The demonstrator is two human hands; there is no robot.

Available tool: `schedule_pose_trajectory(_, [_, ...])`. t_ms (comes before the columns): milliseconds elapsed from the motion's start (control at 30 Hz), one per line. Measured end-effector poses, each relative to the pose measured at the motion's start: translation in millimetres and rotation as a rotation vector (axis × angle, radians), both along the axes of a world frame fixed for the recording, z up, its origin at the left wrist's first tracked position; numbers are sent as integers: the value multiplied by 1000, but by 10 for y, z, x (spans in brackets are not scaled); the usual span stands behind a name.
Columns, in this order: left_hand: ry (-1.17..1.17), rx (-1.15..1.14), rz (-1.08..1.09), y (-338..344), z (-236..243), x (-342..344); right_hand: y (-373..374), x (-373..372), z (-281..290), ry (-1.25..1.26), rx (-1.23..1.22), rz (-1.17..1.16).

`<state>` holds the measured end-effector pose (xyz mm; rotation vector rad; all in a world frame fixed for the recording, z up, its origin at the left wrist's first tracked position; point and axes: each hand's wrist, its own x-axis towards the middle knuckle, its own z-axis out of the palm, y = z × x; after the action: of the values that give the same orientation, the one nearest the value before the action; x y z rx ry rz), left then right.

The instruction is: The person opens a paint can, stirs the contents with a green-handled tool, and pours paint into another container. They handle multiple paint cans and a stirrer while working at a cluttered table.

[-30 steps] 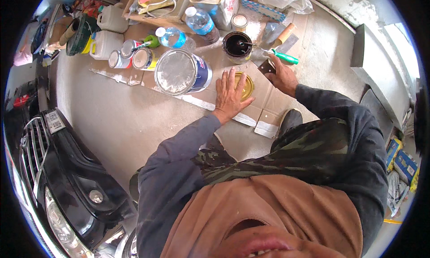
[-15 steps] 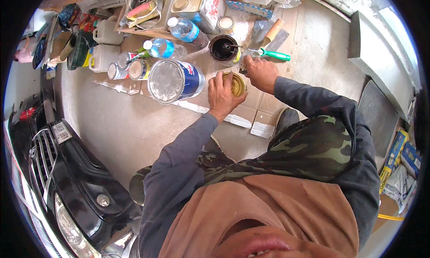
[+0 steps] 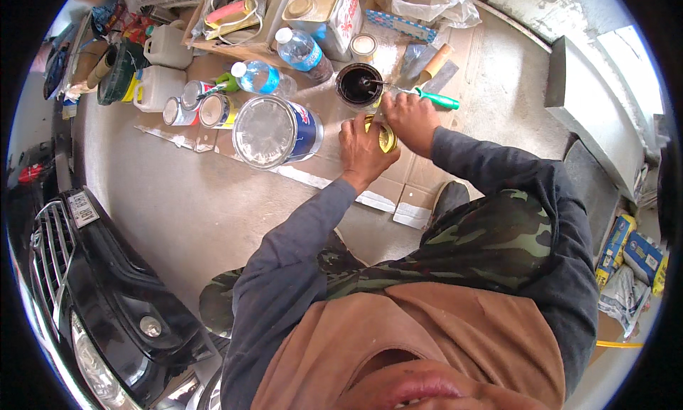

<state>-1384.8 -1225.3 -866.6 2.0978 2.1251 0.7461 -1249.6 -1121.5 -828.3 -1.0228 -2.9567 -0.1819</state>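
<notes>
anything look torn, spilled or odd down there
The cardboard looks ragged along its near edge, with uneven white patches; torn surface or paint, I can't tell. The green-handled tool pokes well out past the rim of the open can, so it looks a bit precarious. No spill stands out.

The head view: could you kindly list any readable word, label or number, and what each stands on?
I don't copy printed wording, but print stands on:
Square metal tin: red lettering.
White car plate: dark characters.
Blue can: label marks, unclear.
Plastic bottles: blue labels, too small.
Blue packages: too small.
Gold lid: none legible.
</notes>
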Motion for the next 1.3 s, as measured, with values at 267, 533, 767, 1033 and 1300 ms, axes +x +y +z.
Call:
schedule_pose_trajectory(267, [-13, 15, 33, 79, -77, 85, 74, 62, -116, 90, -77, -3])
schedule_pose_trajectory(533, [-18, 49, 36, -57, -88, 5, 187, 170, -373, 260, -688, -201])
schedule_pose_trajectory(767, [-93, 4, 43, -124, -115, -53, 39, 89, -172, 342, -626, -360])
schedule_pose_trajectory(1033, [-69, 14, 58, -63, -117, 1, 96, 64, 47, 93, -359, -159])
schedule_pose_trajectory(1300, [-88, -51, 60, 47, -14, 59, 55, -50, 86, -68, -123, -65])
